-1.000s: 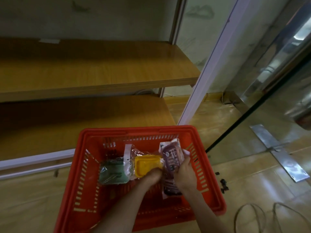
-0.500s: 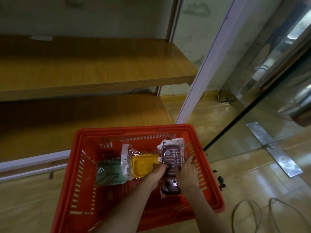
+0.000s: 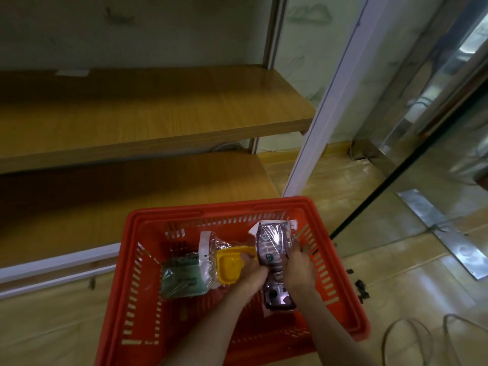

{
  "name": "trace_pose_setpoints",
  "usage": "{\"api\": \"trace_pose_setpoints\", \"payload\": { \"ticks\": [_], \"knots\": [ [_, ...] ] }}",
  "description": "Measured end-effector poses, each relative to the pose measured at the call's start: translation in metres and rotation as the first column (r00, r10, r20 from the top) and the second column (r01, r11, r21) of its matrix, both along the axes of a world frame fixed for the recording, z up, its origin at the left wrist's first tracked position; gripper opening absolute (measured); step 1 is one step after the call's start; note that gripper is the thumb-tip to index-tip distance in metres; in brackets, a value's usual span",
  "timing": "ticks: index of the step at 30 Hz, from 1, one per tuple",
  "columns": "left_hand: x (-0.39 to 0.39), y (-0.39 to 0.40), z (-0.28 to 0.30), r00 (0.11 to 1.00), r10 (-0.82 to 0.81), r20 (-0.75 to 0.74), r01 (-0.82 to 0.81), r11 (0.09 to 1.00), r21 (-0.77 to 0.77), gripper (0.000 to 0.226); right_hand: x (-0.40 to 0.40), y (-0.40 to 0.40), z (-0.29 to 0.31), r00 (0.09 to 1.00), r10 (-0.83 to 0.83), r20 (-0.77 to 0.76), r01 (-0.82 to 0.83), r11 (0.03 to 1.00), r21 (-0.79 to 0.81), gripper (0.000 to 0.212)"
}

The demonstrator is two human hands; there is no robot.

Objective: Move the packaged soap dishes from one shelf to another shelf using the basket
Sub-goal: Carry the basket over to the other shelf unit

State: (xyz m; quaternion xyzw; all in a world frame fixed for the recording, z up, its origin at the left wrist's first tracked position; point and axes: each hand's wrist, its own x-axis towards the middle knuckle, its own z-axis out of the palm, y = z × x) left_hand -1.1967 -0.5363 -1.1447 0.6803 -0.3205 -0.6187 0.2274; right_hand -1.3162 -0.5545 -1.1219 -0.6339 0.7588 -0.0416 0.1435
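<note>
A red plastic basket (image 3: 340, 307) stands on the floor in front of two wooden shelves. Inside lie a green packaged soap dish (image 3: 182, 278) at the left and a yellow packaged soap dish (image 3: 229, 265) beside it. My right hand (image 3: 299, 268) grips a purple packaged soap dish (image 3: 269, 247) held upright over the basket's right side. My left hand (image 3: 250, 276) closes on the same purple packet from the left, touching the yellow one. Another purple packet (image 3: 278, 297) shows below my hands.
The upper wooden shelf (image 3: 148, 120) and lower wooden shelf (image 3: 126, 202) lie beyond the basket, both bare. A white post (image 3: 324, 107) rises at the right of the shelves. Glass and metal panels stand at the right. Wire loops (image 3: 422, 336) and small black pieces (image 3: 360, 286) lie on the floor.
The purple packet has risen a little in both hands over the basket's right side. The basket and the other packets have not moved.
</note>
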Motion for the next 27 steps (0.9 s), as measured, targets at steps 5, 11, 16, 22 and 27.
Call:
{"api": "trace_pose_setpoints", "payload": {
  "ticks": [5,11,16,22,27],
  "knots": [
    [0.001,0.003,0.008,0.972,-0.159,0.172,0.175,0.981,-0.087,0.040,0.000,-0.003,0.004,1.000,0.001,0.017,-0.002,1.000,0.013,0.053],
    [0.009,0.007,0.006,0.919,-0.262,0.294,0.306,0.945,-0.115,0.043,-0.011,0.003,0.022,0.997,0.073,-0.026,-0.072,0.997,0.018,0.043],
    [0.012,0.009,0.010,0.902,-0.270,0.336,0.327,0.936,-0.127,0.045,-0.011,0.005,0.032,0.998,0.071,-0.004,-0.071,0.997,0.010,0.039],
    [0.013,0.014,0.018,0.877,-0.264,0.402,0.342,0.930,-0.133,0.051,0.001,0.012,0.037,0.994,0.100,0.037,-0.100,0.995,-0.002,0.022],
    [0.015,0.018,0.025,0.843,-0.297,0.449,0.381,0.918,-0.107,0.055,0.003,0.014,0.036,0.993,0.094,0.072,-0.094,0.996,-0.006,0.033]
  ]
}}
